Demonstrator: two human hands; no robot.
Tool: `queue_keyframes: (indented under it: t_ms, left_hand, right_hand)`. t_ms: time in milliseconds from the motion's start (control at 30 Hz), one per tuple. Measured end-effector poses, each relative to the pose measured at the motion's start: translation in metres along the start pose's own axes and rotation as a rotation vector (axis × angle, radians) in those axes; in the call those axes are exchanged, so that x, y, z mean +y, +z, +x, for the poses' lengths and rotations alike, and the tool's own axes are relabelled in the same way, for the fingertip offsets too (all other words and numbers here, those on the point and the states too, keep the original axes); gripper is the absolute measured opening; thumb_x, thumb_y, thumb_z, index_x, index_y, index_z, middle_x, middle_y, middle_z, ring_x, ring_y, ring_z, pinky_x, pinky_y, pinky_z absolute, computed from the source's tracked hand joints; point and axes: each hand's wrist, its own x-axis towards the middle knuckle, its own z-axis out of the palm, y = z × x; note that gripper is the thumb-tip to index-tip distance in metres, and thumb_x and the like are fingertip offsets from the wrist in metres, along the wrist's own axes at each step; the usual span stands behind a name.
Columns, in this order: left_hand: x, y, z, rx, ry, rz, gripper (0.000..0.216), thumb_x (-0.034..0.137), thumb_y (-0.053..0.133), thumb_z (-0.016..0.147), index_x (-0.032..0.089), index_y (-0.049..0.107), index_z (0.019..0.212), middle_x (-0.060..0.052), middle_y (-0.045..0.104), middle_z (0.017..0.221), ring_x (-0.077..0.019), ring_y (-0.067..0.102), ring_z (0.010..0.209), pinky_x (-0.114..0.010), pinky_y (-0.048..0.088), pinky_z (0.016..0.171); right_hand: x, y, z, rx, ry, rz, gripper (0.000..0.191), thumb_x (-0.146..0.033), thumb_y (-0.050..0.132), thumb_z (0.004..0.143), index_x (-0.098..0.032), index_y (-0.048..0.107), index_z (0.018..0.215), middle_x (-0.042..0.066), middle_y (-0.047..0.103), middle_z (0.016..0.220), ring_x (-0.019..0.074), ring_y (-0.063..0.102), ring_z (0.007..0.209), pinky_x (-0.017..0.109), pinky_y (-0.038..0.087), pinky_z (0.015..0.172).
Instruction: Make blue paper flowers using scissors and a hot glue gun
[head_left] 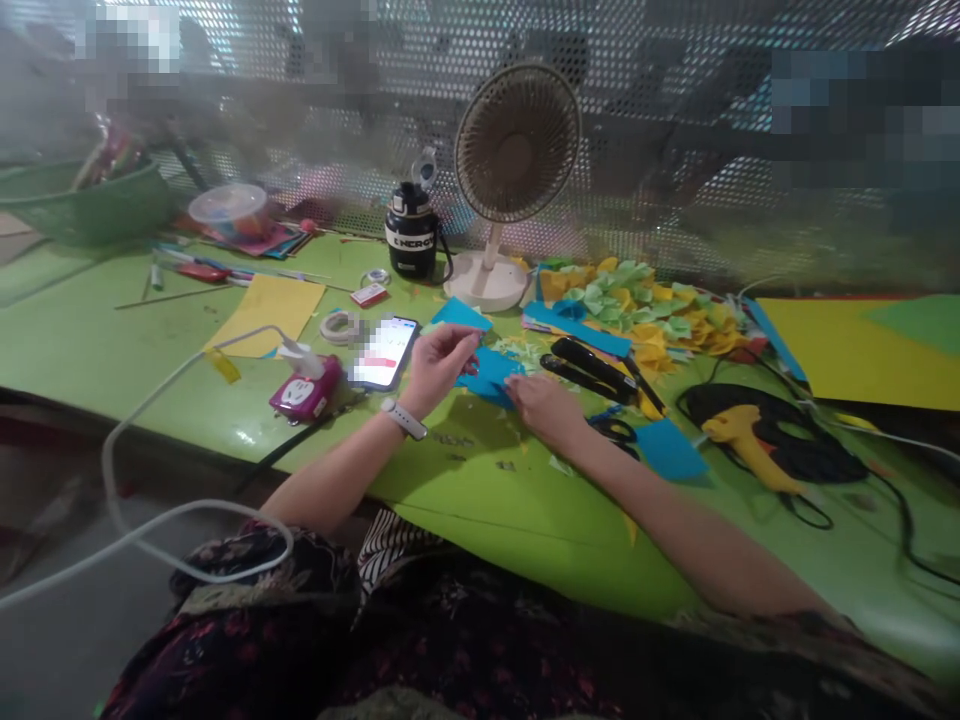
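Note:
Both my hands meet over a blue paper sheet [489, 372] lying on the green table [90, 340]. My left hand [442, 362], with a white watch on the wrist, pinches the sheet's upper left edge with curled fingers. My right hand [541, 405] presses down on the sheet's right side with its fingers closed on the paper. A phone [382, 352] with a lit screen lies just left of my left hand. Black scissors [589, 368] lie just beyond my right hand.
A white desk fan [510, 170] and a black cup [411, 235] stand at the back. Folded green and yellow paper pieces [645, 305] are heaped to the right. A yellow glue gun [746, 440], yellow sheets [847, 350] [266, 312], tape roll [339, 325], pink charger [306, 392] and green basket [90, 205] surround the work.

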Motion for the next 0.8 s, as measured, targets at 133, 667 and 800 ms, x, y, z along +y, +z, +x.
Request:
queue_keyframes:
  t_ms: [133,667,800]
  left_hand:
    - [-0.004,0.0,-0.002,-0.059,-0.131,0.022,0.029,0.04,0.079,0.074,0.014,0.069,0.08,0.001,0.064,0.055,-0.0075,0.058,0.045,-0.019,0.049,0.047]
    - [-0.011,0.02,-0.027,-0.346,-0.779,-0.383,0.018,0.031,0.08,0.079,0.016,0.075,0.089,-0.008,0.077,0.09,-0.0165,0.07,0.075,-0.031,0.061,0.073]
    - [-0.008,0.018,-0.031,-0.43,-0.79,-0.406,0.027,0.038,0.081,0.078,0.017,0.074,0.093,-0.008,0.076,0.094,-0.018,0.071,0.082,-0.036,0.062,0.081]
  right_hand:
    - [0.013,-0.019,-0.003,0.257,0.104,0.146,0.032,-0.037,0.048,0.1,-0.024,0.077,0.101,0.009,0.074,0.119,0.0264,0.068,0.108,0.043,0.052,0.096]
    - [-0.017,-0.045,-0.05,0.383,-0.165,0.3,0.016,-0.029,0.06,0.094,-0.03,0.075,0.1,0.007,0.068,0.129,0.0266,0.062,0.122,0.055,0.045,0.109]
    - [-0.014,-0.041,-0.048,0.455,-0.03,0.584,0.012,-0.035,0.065,0.092,-0.028,0.073,0.087,0.008,0.071,0.122,0.0254,0.066,0.115,0.049,0.053,0.099]
